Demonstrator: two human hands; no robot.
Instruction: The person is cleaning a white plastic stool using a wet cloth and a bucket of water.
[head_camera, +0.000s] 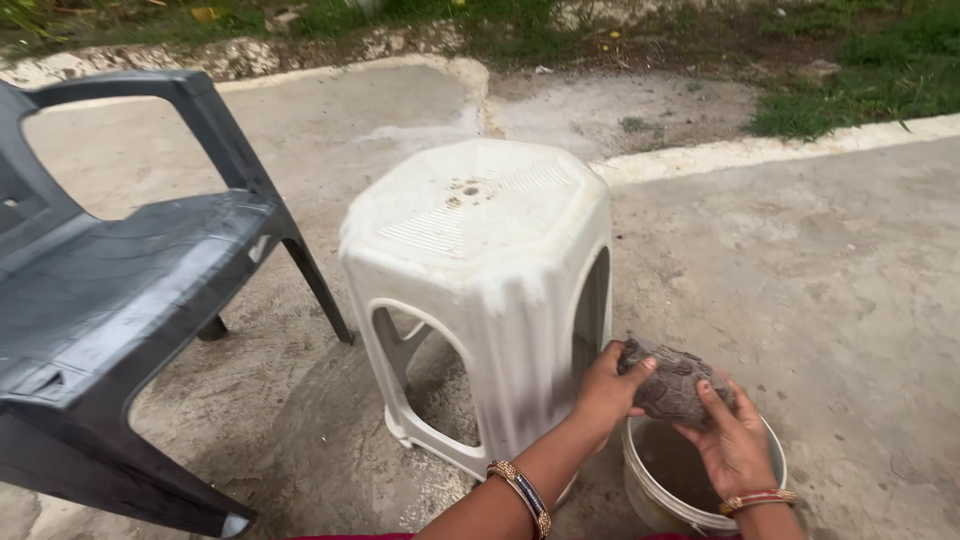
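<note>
Both hands, left hand (603, 392) & right hand (733, 445), w/ grip clamped on a wet grey rag (672, 383), held over white bucket (700, 515), just beside white plastic stool (480, 290). Grey chair (110, 300) nearby on concrete floor (830, 280).

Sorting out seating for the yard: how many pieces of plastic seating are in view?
2: a white stool at centre, by the left hand, and a dark grey chair at left, partly cropped.

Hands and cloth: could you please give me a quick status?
Both hands, left and right, gripping wet grey cloth over white bucket. White stool alongside. Nothing in the way.
</note>
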